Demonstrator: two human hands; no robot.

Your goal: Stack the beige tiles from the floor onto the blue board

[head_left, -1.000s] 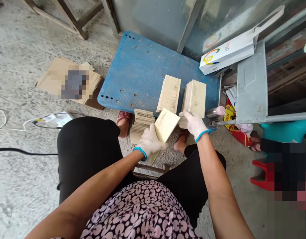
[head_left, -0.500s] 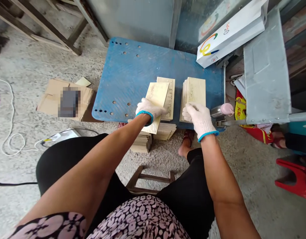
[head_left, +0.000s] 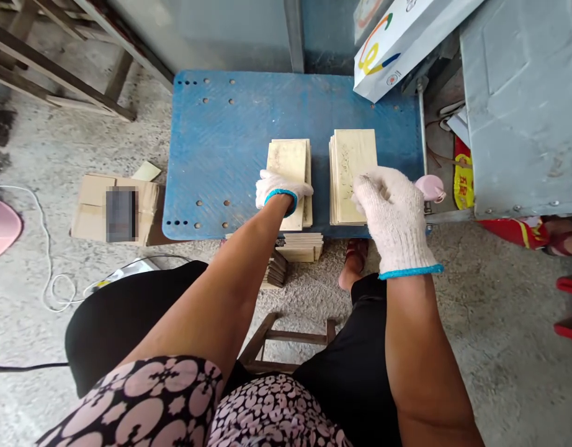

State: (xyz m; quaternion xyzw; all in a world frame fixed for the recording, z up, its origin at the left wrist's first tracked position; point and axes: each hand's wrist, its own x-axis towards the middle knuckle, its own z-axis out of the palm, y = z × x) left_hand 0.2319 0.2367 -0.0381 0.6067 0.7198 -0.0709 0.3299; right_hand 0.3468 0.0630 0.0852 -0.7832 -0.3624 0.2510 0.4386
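Two stacks of pale rectangular panels lie side by side on a blue perforated platform (head_left: 221, 143). My left hand (head_left: 280, 189), in a white knit glove, is closed over the near end of the top panel of the left stack (head_left: 288, 158), which it lays flat there. My gloved right hand (head_left: 391, 214) hovers at the near right corner of the right stack (head_left: 351, 152), fingers curled, with nothing visible in them. More panels (head_left: 301, 246) are piled on the floor under the platform's near edge, between my feet.
A white paper bag (head_left: 397, 43) leans at the platform's far right. A grey metal housing (head_left: 513, 105) stands to the right, with a pink-capped bottle (head_left: 430, 186) beside it. A cardboard box (head_left: 93, 208) and white cable (head_left: 48, 279) lie left. A wooden stool (head_left: 286, 338) is under me.
My left hand carried a panel from in front of me forward and down onto the left stack. My right hand stayed by the right stack and lifted slightly. The view shifted forward.
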